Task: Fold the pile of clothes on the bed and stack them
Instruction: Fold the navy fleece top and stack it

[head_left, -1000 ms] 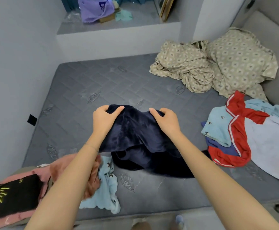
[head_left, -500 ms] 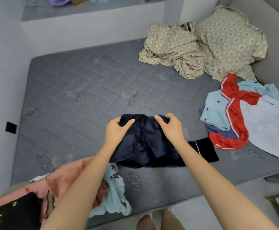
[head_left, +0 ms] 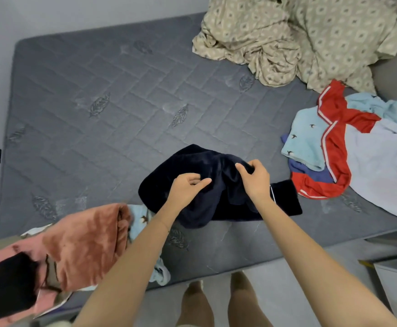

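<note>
At the frame's lower middle, on the bed (head_left: pixel 86 74), my right hand (head_left: pixel 255 179) pinches the navy garment (head_left: pixel 192 160); my left hand (head_left: pixel 186 187) rests curled on it, grip unclear. Folding looks barely begun: the heap (head_left: pixel 358 152) at right waits unfolded.

Centre frame, my right hand (head_left: pixel 255 182) pinches a dark navy plush garment (head_left: pixel 192 165) on the grey quilted bed (head_left: pixel 93 95); my left hand (head_left: pixel 186 188) rests curled on it.
</note>
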### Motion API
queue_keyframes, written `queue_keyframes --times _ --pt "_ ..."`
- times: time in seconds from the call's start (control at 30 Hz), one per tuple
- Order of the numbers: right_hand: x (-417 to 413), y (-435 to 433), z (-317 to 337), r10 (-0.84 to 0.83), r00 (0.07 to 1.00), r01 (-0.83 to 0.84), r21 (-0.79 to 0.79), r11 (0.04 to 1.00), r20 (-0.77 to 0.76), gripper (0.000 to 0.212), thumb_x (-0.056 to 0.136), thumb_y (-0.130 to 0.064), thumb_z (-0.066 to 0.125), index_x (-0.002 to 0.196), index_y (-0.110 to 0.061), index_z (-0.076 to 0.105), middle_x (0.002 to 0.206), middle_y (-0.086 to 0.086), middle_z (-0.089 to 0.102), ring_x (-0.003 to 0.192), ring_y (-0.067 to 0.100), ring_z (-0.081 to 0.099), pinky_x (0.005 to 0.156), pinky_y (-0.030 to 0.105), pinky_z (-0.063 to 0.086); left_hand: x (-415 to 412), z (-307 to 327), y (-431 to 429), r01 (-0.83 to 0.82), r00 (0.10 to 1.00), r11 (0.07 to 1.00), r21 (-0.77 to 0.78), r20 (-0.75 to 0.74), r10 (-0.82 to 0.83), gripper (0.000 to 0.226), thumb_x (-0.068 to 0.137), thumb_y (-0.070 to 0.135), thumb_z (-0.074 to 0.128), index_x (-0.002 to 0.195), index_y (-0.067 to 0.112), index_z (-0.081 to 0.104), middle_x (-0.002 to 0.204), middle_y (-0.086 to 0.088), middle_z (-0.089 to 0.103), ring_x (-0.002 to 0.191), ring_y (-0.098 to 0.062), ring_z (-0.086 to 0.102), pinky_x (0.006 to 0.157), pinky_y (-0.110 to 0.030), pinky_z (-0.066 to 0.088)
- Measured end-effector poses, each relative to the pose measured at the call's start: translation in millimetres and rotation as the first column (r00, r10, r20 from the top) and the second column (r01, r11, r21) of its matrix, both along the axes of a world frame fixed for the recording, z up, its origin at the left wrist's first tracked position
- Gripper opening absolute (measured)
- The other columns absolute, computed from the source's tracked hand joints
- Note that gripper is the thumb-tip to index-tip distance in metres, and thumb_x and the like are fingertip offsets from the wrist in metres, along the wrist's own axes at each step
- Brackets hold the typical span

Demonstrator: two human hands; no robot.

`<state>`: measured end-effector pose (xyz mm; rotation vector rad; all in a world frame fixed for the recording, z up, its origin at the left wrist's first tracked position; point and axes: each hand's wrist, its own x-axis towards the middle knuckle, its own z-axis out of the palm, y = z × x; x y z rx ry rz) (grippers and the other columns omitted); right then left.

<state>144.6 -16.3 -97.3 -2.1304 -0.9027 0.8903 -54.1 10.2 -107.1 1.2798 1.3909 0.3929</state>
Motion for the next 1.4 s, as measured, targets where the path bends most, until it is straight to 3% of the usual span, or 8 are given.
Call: queue_keyframes --times 0.1,0.2,0.3,0.63,0.83,1.0,1.27,1.4 --pt "18 -3 -18 0.059 0.998 -0.059 -0.093 0.994 -0.008 0.028 0.091 -0.028 0.066 0.077 -0.013 0.048 0.072 -0.002 0.053 0.070 0.017 0.049 0.066 0.031 0.037 5 -14 -5 -0.078 0.996 0.997 -0.025 -0.050 0.077 0.029 0.084 0.035 0.074 0.104 0.014 0.072 0.092 0.006 0.071 0.086 -0.007 0.067 0.086 -0.023 0.053" --pt "29 -5 -32 0.157 0.987 -0.160 -0.167 0.973 -0.032 0.016 0.090 -0.027 0.067 0.090 -0.013 0.060 0.093 0.002 0.065 0.091 0.023 0.060 0.080 0.032 0.044 12 -24 -12 -0.182 0.979 0.983 -0.015 -0.098 0.179 0.028 0.085 0.038 0.072 0.104 0.017 0.072 0.089 0.009 0.071 0.085 -0.007 0.067 0.084 -0.023 0.053" --pt "36 -3 -42 0.310 0.950 -0.302 -0.163 0.939 0.030 0.034 0.088 -0.030 0.071 0.113 -0.008 0.065 0.116 0.006 0.066 0.112 0.023 0.058 0.098 0.035 0.044 16 -35 -18 -0.289 0.946 0.957 0.012 -0.151 0.287 0.026 0.087 0.038 0.070 0.105 0.019 0.068 0.091 0.010 0.069 0.086 -0.005 0.065 0.075 -0.014 0.048" --pt "29 8 -85 0.574 0.819 -0.550 -0.313 0.774 -0.018 0.076 0.083 -0.046 0.072 0.145 -0.017 0.040 0.146 0.005 0.045 0.138 0.025 0.035 0.112 0.040 0.032 5 -85 -27 -0.298 0.925 0.954 -0.042 -0.260 0.277 0.065 0.091 0.037 0.065 0.147 0.016 0.040 0.147 -0.007 0.045 0.136 -0.022 0.041 0.113 -0.037 0.034" --pt "-8 30 -115 0.590 0.803 -0.589 -0.253 0.767 -0.083 0.088 0.082 -0.048 0.072 0.152 -0.018 0.027 0.154 0.004 0.034 0.144 0.023 0.025 0.117 0.038 0.024 -16 -124 -10 -0.217 0.839 0.971 0.104 -0.488 0.240 0.082 0.087 0.048 0.066 0.153 0.022 0.024 0.161 -0.011 0.017 0.147 -0.029 0.016 0.118 -0.046 0.019" --pt "-39 58 -130 0.514 0.830 -0.553 -0.211 0.806 -0.217 0.111 0.077 -0.049 0.077 0.156 -0.019 0.003 0.159 0.007 0.023 0.147 0.024 0.019 0.120 0.040 0.020 -47 -151 2 -0.277 0.842 0.958 0.069 -0.463 0.277 0.090 0.086 0.050 0.067 0.155 0.022 0.017 0.162 -0.006 0.016 0.149 -0.027 0.010 0.120 -0.045 0.015" --pt "-82 74 -99 0.534 0.810 -0.568 -0.098 0.817 -0.241 0.038 0.095 -0.028 0.061 0.125 -0.005 0.062 0.125 0.007 0.064 0.118 0.020 0.057 0.092 0.017 0.037 -59 -131 4 -0.391 0.896 0.919 0.042 -0.210 0.391 0.079 0.091 0.043 0.062 0.154 0.020 0.020 0.160 -0.003 0.023 0.148 -0.017 0.019 0.121 -0.041 0.019" --pt "-90 92 -40 0.555 0.749 -0.581 0.043 0.813 -0.363 0.019 0.096 -0.016 0.059 0.102 -0.003 0.072 0.090 -0.003 0.068 0.086 0.001 0.061 0.077 0.015 0.041 -59 -90 23 -0.225 0.959 0.969 0.102 -0.153 0.239 0.084 0.090 0.037 0.066 0.155 0.018 0.015 0.161 -0.002 0.020 0.149 -0.020 0.015 0.121 -0.043 0.017"
